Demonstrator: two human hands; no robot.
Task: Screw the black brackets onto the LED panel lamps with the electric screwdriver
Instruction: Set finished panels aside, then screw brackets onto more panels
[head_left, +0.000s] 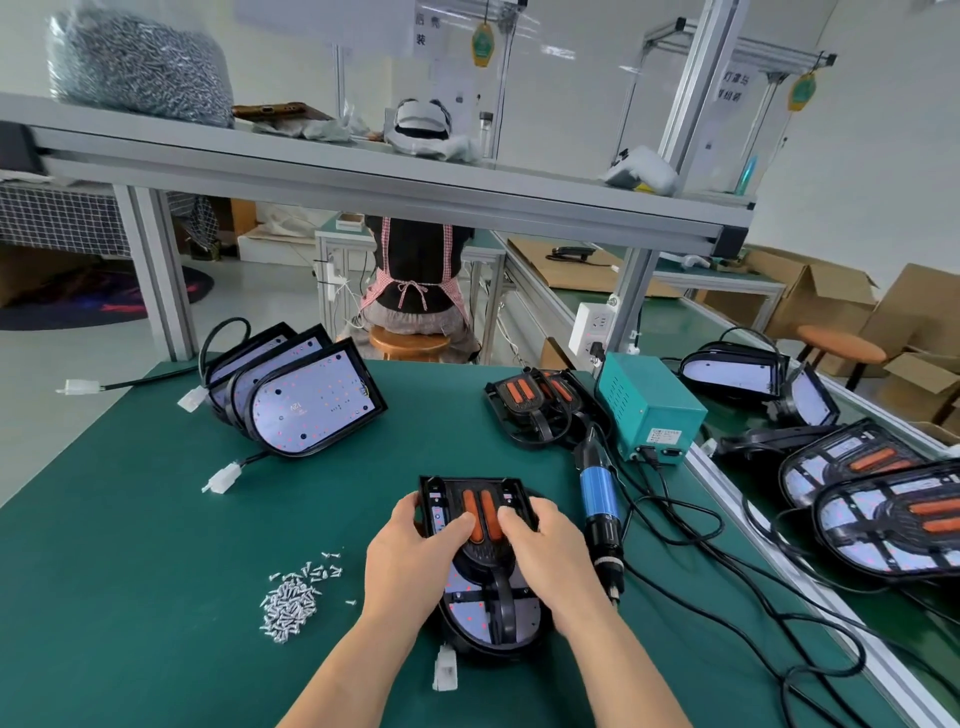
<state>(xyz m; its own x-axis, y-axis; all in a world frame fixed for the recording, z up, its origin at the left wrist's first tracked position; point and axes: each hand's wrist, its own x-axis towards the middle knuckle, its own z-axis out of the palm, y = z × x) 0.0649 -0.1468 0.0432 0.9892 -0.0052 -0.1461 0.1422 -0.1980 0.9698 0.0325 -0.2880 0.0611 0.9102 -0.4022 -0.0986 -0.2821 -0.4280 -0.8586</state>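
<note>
Left of centre, the front leaning LED panel (317, 402) bears "12V", printed upside down. At top centre a white sign (422, 21) shows the character "装". The label on the teal box (649, 405) at right is too small to read.

A black bracket (475, 512) with orange strips lies on a green table (156, 519).

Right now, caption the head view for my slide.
Left hand and right hand hold a black bracket on an LED panel lamp, screws piled left, electric screwdriver lying right.
</note>
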